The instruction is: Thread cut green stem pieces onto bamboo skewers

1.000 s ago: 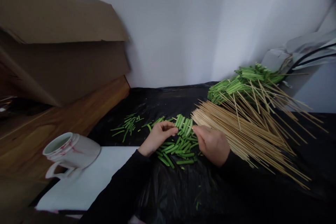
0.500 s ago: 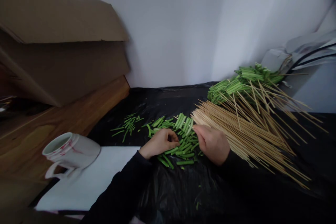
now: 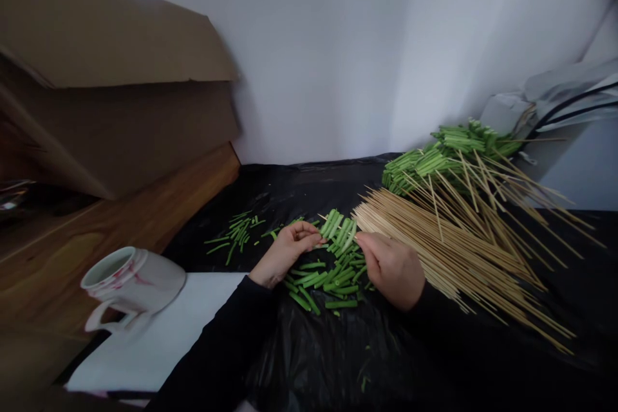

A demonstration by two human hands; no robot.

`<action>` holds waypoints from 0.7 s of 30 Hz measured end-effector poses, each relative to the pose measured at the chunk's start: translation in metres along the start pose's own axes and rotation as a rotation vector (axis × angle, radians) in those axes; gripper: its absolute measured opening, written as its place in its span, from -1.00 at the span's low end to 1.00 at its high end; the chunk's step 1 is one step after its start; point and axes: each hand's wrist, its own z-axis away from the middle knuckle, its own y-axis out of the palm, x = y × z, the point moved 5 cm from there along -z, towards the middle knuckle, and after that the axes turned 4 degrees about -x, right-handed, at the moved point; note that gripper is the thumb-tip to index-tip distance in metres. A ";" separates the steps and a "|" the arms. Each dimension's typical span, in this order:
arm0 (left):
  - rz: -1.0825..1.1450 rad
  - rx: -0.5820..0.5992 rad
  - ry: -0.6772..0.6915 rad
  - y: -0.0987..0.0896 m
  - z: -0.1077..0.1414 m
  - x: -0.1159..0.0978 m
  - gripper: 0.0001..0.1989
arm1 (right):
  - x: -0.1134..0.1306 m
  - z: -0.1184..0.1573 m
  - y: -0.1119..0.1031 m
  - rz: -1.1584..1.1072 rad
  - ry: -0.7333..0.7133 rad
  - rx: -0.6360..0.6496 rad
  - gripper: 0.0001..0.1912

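Several cut green bean pieces (image 3: 338,226) sit side by side on a thin bamboo skewer, whose tip shows at their left end. My right hand (image 3: 393,267) pinches the skewer just right of the row. At the left end of the row is my left hand (image 3: 292,248), thumb and fingertips closed together against the bean pieces; exactly what they pinch is partly hidden. Below both hands, loose bean pieces (image 3: 342,277) lie in a pile on black plastic sheeting (image 3: 309,347).
Right of my hands lies a large spread of bamboo skewers (image 3: 449,244). Behind it are stacked filled green skewers (image 3: 425,164). A smaller bean pile (image 3: 239,232), a tilted white mug (image 3: 140,280) on white paper (image 3: 193,309) and a cardboard box (image 3: 159,122) occupy the left.
My left hand has moved up from the loose pile to the left end of the skewered row. My right hand still holds the skewer in nearly the same place.
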 end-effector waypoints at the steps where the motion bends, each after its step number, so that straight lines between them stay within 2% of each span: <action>1: 0.039 -0.025 -0.006 -0.002 -0.001 0.000 -0.71 | 0.000 0.000 0.000 -0.003 -0.004 0.003 -0.71; 5: 0.214 -0.093 -0.032 -0.010 -0.004 0.002 -0.66 | 0.000 0.002 0.002 0.001 -0.015 0.008 -0.72; 10: 0.368 -0.036 -0.071 -0.010 -0.005 0.003 -0.75 | 0.001 0.005 0.007 0.001 -0.019 0.036 -0.71; 21: 0.404 -0.029 -0.081 -0.009 -0.004 0.003 -0.80 | 0.004 0.008 0.011 -0.035 -0.022 0.087 -0.73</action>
